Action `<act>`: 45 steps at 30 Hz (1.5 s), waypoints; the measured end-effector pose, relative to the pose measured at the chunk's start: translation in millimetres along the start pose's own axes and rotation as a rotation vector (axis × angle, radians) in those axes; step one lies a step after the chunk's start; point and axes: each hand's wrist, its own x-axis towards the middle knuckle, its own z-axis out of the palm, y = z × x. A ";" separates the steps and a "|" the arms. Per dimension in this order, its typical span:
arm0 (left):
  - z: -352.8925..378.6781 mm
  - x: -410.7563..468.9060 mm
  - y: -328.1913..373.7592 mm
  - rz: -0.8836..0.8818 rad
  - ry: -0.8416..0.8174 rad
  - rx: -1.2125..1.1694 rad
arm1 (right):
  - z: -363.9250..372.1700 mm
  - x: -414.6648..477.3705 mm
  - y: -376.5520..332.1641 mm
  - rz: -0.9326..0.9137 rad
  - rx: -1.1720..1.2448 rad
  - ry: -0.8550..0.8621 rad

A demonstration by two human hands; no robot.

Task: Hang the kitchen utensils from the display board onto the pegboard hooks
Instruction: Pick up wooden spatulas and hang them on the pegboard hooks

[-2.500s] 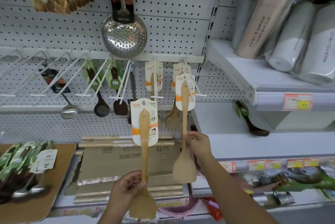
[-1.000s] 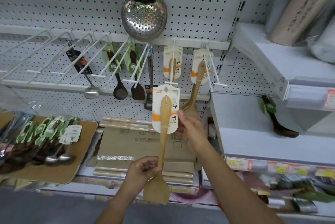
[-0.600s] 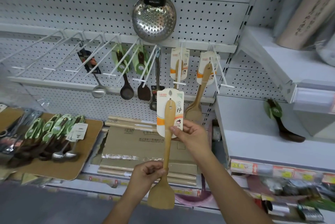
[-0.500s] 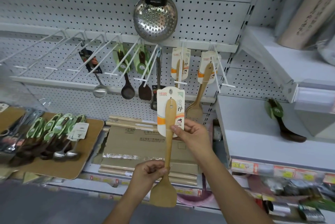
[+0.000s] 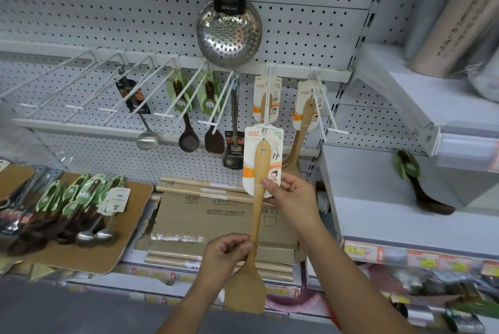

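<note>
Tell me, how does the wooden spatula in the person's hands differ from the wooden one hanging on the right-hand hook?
The held spatula is gripped by the left hand and right hand; the hung spatula dangles free on the right hook. The held spatula stands nearly upright; the hung spatula leans. The held spatula's blade is in plain view; the hung spatula's is partly hidden. Both are pale wood with white-and-orange cards.
</note>
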 end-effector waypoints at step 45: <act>29.1 228.6 51.2 -0.028 -0.057 0.428 | 5.6 196.2 -18.6 0.045 -0.245 0.321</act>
